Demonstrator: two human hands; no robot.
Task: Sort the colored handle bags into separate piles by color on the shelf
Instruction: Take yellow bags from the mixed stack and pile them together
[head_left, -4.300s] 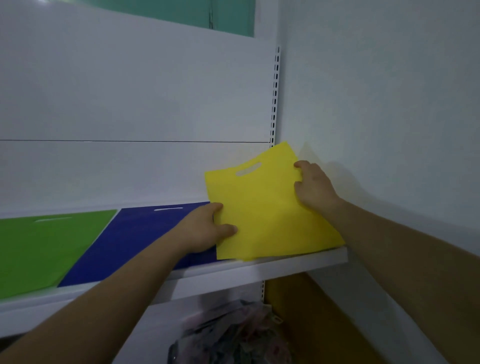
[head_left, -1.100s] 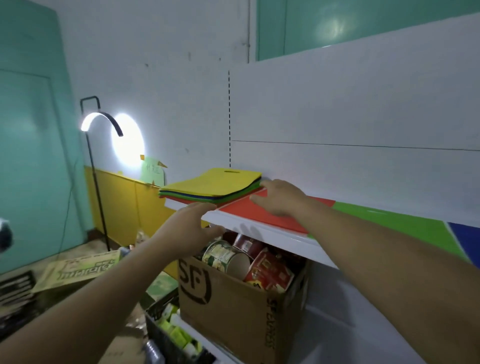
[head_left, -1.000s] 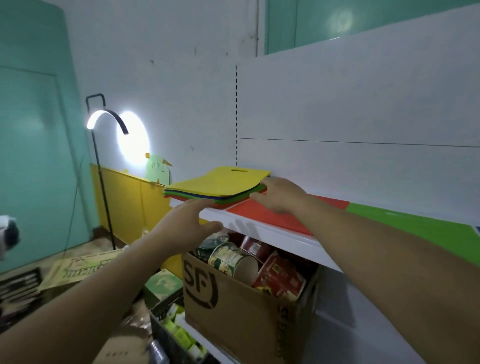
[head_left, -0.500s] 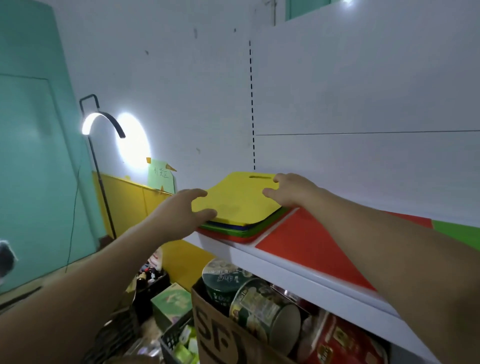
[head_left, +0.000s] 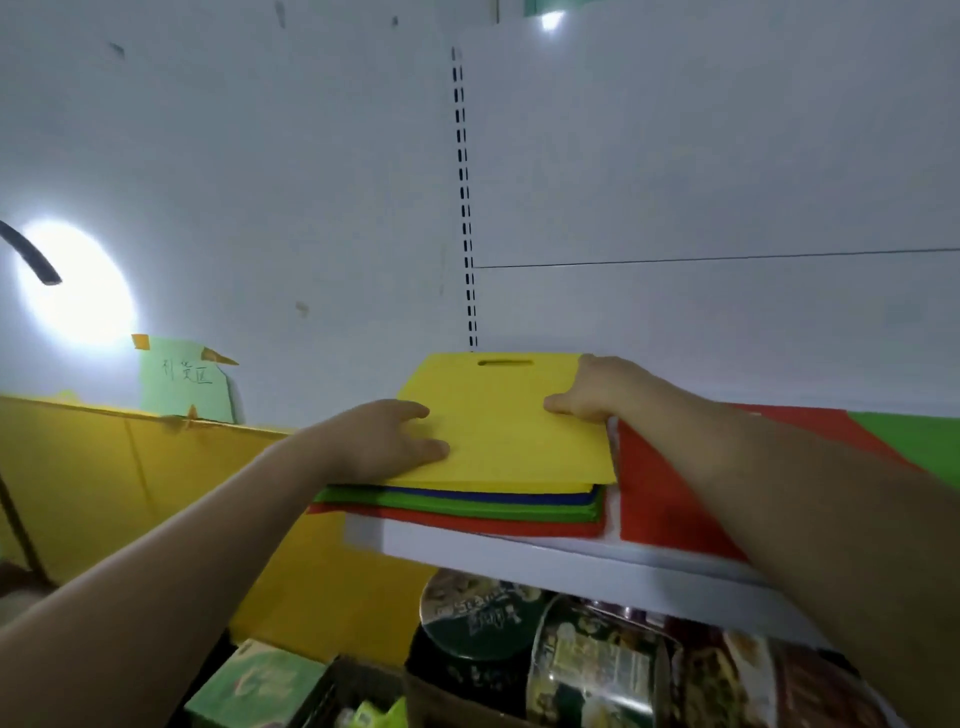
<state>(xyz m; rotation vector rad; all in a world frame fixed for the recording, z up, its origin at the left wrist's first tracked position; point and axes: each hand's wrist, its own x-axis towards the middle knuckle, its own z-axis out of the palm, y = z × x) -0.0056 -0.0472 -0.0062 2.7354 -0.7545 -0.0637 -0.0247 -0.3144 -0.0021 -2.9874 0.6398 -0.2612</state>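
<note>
A mixed stack of handle bags lies at the left end of the white shelf (head_left: 571, 564). A yellow bag (head_left: 509, 431) is on top, with blue (head_left: 493, 496), green (head_left: 467, 507) and red (head_left: 467, 524) layers under it. My left hand (head_left: 379, 441) rests on the yellow bag's left edge, finger and thumb lying on top. My right hand (head_left: 597, 389) grips its right edge, thumb on top. To the right lie a red pile (head_left: 670, 493) and a green pile (head_left: 919, 447).
Under the shelf stands a cardboard box holding large round tins (head_left: 587, 670). A green carton (head_left: 254, 686) lies lower left. A lamp (head_left: 31, 254) glows at far left beside a green paper note (head_left: 187, 382) above the yellow wall panel (head_left: 156, 478). A slotted upright (head_left: 465, 208) rises behind the stack.
I turned from the right end of the shelf, where I held a yellow bag, to the left end. Both hands have moved onto the top yellow bag of the mixed stack.
</note>
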